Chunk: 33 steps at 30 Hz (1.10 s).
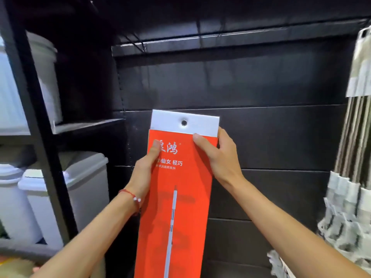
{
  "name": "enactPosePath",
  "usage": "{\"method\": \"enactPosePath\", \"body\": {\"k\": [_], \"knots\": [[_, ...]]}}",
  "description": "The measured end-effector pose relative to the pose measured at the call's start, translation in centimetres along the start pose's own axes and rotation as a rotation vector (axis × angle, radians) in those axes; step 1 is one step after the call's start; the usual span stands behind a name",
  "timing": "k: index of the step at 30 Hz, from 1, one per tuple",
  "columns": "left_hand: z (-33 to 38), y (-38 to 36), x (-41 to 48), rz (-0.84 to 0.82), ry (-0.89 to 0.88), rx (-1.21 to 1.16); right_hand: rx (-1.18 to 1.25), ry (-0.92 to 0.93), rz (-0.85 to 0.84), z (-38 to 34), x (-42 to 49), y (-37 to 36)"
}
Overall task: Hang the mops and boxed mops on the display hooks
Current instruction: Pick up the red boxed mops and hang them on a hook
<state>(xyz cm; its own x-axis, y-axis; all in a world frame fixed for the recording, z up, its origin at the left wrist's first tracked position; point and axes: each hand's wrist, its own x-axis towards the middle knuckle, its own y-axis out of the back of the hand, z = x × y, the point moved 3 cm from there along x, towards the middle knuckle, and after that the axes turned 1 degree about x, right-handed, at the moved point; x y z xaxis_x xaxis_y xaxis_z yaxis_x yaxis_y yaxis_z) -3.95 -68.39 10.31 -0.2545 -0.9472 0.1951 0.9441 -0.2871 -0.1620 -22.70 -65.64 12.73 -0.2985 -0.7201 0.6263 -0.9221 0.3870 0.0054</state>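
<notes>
Red box, long and narrow, was held upright in front of black wall panels. White tab stood out of its top end, a metal eyelet at the tab's middle. Grip: left hand grasped the box's left edge near the top, thumb laid flat over the white print on the front, fingers hidden behind. The right hand grasped the top right corner, thumb on the front just under the tab, fingers curled round the edge. Red cord bracelet with white beads sat on the left wrist. Box front bore a picture of a mop pole running down its middle. Metal rail ran across the panels well above the tab. At the right edge of the panels a bunch of mops hung, metal poles up, white string heads down, well apart from the box. Left of the panels stood a black rack with pale, grey-lidded bins on its shelves
</notes>
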Motion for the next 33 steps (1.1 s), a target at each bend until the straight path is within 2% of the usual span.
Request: {"method": "enactPosePath", "body": {"k": [8,14,19,26,33], "knots": [[4.6,-0.2,5.4,0.107,-0.083,-0.046,0.042,0.153,-0.135,-0.9,10.4,-2.8],[9.5,2.1,7.6,0.150,-0.163,0.036,0.157,0.234,-0.198,-4.7,15.5,-7.0],[13.2,5.9,8.6,0.187,-0.209,0.089,0.199,0.236,-0.235,-7.6,17.8,-11.9],[19.1,10.8,8.7,0.181,-0.298,0.213,0.230,0.459,-0.272,-13.2,19.5,-16.6],[24.2,12.3,10.8,0.169,-0.346,0.211,0.266,0.508,-0.235,-16.3,22.9,-19.1]]}}
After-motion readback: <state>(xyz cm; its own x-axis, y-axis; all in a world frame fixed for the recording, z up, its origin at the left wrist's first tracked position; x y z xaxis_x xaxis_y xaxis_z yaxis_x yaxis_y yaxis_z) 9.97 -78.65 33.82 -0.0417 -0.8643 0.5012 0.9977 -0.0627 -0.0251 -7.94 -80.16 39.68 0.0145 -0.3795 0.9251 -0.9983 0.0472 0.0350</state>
